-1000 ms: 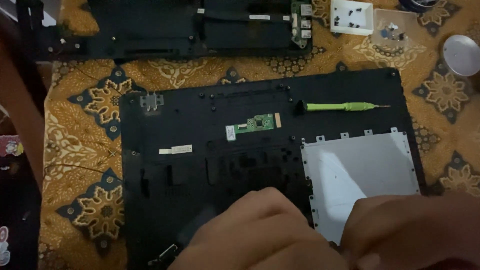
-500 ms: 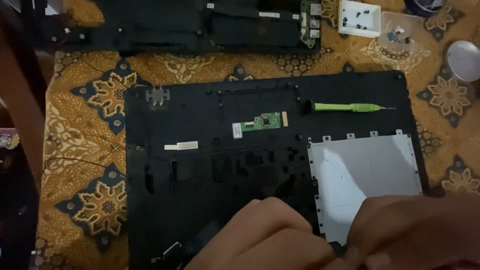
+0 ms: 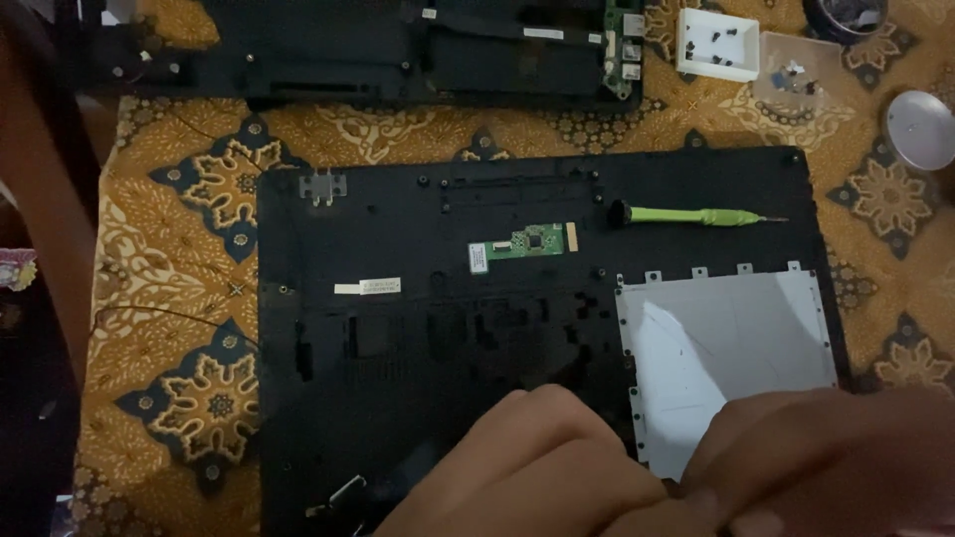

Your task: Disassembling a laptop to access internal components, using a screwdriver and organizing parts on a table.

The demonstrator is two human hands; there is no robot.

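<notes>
Near the bottom edge, left hand rests curled on a black laptop panel, fingers pressed together, holding nothing visible. Right hand lies just beside it, thumb and finger pinched at the lower edge of a grey metal plate; what they pinch, cannot tell. Small green circuit board and green screwdriver lie farther up the panel, well apart from both hands. Patterned brown cloth underneath; its left strip open.
</notes>
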